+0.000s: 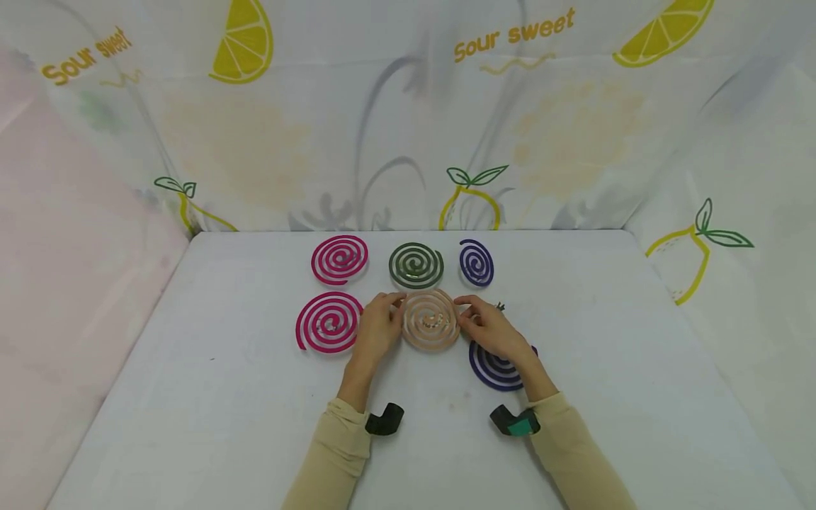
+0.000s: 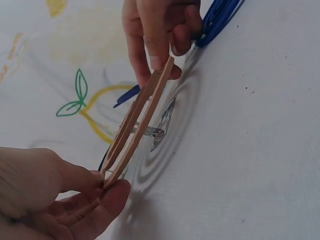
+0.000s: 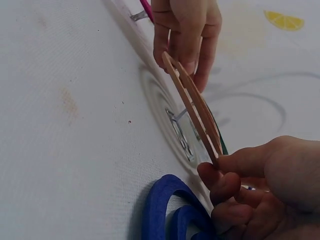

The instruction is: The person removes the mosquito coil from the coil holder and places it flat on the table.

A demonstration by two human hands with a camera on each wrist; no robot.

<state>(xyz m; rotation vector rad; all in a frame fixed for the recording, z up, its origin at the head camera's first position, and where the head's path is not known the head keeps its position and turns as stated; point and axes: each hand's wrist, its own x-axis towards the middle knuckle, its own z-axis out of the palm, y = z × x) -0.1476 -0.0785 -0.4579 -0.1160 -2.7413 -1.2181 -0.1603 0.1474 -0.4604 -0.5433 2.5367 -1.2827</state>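
A tan mosquito coil (image 1: 431,320) lies level over a small metal stand (image 2: 161,133), slightly above the white table, between my two hands. At its left edge my left hand (image 1: 379,327) pinches the rim between thumb and fingers. My right hand (image 1: 491,331) pinches the opposite rim the same way, as the right wrist view shows with thumb above and fingertips below. Under the right hand and wrist sits a dark blue coil (image 1: 492,377), partly hidden. Left of the left hand is a pink coil (image 1: 306,315), its right edge close to that hand.
Behind, in a row, stand another pink coil (image 1: 325,261), a green coil (image 1: 416,285) and a second blue coil (image 1: 476,263). A white table (image 1: 210,411) carries them all. Lemon-printed cloth (image 1: 331,142) hangs at the back and sides.
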